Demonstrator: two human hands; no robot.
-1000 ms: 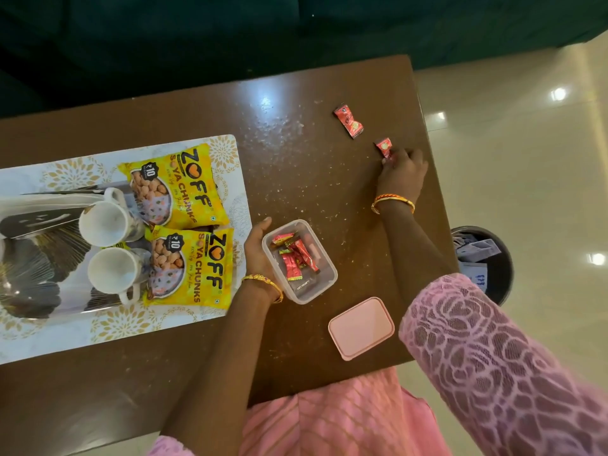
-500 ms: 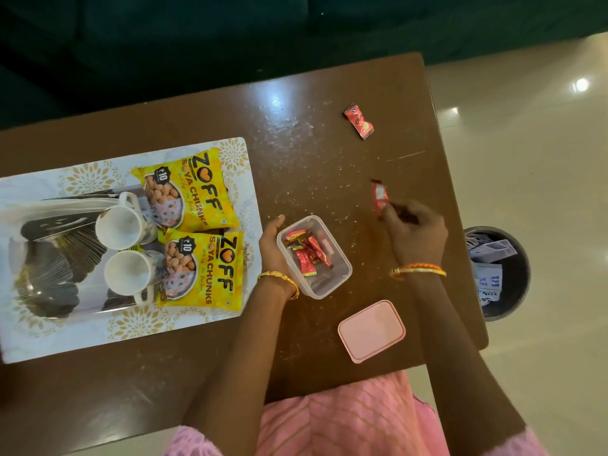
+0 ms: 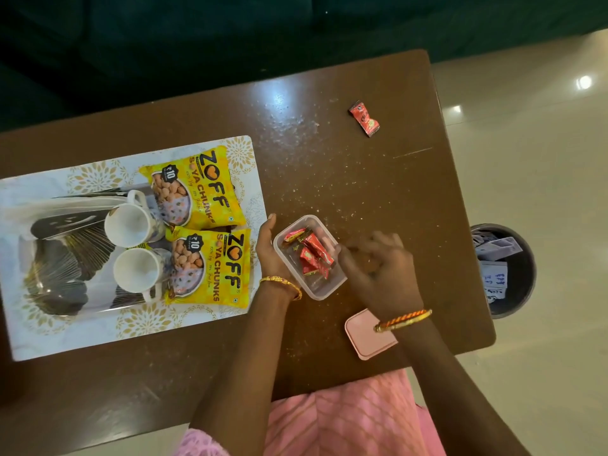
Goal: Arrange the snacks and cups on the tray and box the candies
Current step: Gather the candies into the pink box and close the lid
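Observation:
Two yellow soya-chunk packets [image 3: 204, 189] [image 3: 214, 268] and two white cups [image 3: 126, 225] [image 3: 136, 269] lie on the white patterned tray [image 3: 98, 330] at the left. A clear plastic box [image 3: 324, 289] stands mid-table with several red candies [image 3: 312, 255] inside. My left hand [image 3: 269, 251] grips the box's left side. My right hand [image 3: 378, 268] is blurred, its fingertips at the box's right rim over the candies; whether it holds one is unclear. One red candy [image 3: 364, 118] lies alone at the far right of the table.
The box's pink lid [image 3: 365, 337] lies near the table's front edge, partly under my right wrist. A shiny steel plate [image 3: 59, 274] sits on the tray under the cups. A dark waste bin [image 3: 523, 281] stands on the floor past the table's right edge.
My right hand picked up a red candy from the far right of the table and carried it left and nearer, to the box. My left hand stayed on the box.

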